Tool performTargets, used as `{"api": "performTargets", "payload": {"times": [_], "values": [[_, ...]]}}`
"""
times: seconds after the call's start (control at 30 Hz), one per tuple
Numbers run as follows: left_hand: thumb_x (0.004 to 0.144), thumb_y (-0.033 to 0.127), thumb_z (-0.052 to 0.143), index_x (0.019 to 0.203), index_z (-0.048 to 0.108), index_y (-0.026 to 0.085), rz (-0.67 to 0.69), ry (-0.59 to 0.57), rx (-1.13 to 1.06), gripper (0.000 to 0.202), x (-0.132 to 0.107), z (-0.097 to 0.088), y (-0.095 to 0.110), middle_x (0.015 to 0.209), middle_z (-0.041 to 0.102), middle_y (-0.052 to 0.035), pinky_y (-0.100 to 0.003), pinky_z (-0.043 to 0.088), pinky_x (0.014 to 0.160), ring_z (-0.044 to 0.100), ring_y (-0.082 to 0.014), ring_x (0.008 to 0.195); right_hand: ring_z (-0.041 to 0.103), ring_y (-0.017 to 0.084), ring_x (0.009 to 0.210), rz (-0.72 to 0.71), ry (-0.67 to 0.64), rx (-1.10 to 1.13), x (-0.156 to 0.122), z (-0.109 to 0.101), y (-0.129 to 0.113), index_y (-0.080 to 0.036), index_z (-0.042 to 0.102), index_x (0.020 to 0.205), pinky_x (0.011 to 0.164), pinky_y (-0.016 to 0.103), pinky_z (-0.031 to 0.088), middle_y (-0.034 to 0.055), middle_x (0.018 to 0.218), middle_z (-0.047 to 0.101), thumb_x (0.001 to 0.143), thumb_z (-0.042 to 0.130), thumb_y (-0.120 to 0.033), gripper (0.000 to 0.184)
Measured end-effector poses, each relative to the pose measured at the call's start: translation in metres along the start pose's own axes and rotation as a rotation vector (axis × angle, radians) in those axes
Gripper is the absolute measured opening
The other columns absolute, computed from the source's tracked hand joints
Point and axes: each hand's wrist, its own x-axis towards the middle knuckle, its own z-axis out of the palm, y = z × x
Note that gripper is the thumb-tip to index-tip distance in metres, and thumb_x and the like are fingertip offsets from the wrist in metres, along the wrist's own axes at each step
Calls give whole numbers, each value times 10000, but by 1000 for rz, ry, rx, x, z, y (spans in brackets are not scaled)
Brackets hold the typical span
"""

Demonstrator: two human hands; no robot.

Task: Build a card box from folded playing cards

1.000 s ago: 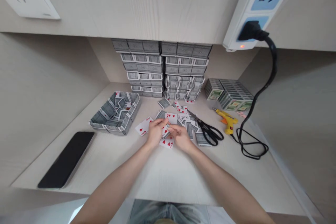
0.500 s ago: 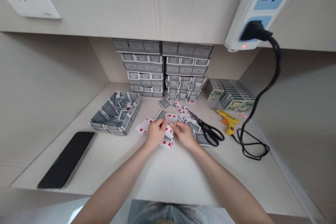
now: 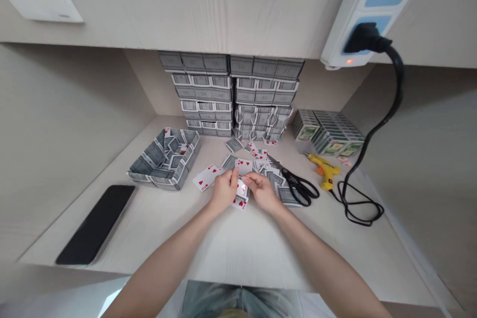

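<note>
1. Card (image 3: pixel 242 189) is pinched by my left hand (image 3: pixel 222 190) and right hand (image 3: pixel 263 192), just over the desk (image 3: pixel 231 248).
2. It seems light, thin, slick (bends easily); I hold the edges.

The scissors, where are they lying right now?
In the head view the black scissors lie just right of the right hand, between the loose cards and the yellow glue gun.

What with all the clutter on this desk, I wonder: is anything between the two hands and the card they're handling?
Nothing visible. The left hand and right hand both pinch the card between them. Loose cards lie around it; the scissors lie apart to the right.
</note>
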Motion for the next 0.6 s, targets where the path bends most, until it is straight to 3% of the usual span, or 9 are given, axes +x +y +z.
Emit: {"api": "performTargets", "payload": {"times": [0.1,0.2,0.27,0.4,0.47,0.6], "values": [[786,469,407,509,420,180,-27,21,-23,401,2,-2,-2,437,381,35,-233,235,490,337,-101,468,436,108,476,33,27,62,-1,2,-1,-190,536,644,464,225,371,-38,522,487,709,560,-477,295],[804,473,388,538,437,183,-54,42,-17,396,5,-7,-4,445,396,36,-229,250,492,353,-103,464,495,117,437,119,-29,165,-1,4,1,-205,515,749,430,243,418,-51,552,532,643,630,-487,322],[826,453,364,573,462,183,-55,48,-13,383,6,-10,-5,473,433,28,-227,271,498,390,-110,477,530,132,422,155,-62,168,0,4,3,-209,482,713,406,251,431,-58,531,533,598,671,-479,349],[829,399,410,862,541,182,-5,-1,-62,256,7,-12,-3,606,536,18,-218,341,540,482,-117,549,548,146,394,153,1,104,3,4,9,-211,452,665,374,254,429,-53,483,537,630,645,-488,339],[787,375,498,1032,503,190,35,-54,-89,308,6,-12,-3,665,559,20,-214,373,563,504,-113,574,553,152,390,146,36,102,5,3,10,-213,446,683,383,265,443,-46,483,553,660,611,-504,335],[755,294,549,1067,531,221,119,-102,22,321,6,-10,-6,867,606,-19,-234,419,647,536,-120,668,580,169,415,150,38,121,6,-1,9,-223,409,695,427,294,484,-41,506,569,678,585,-523,348]]}}
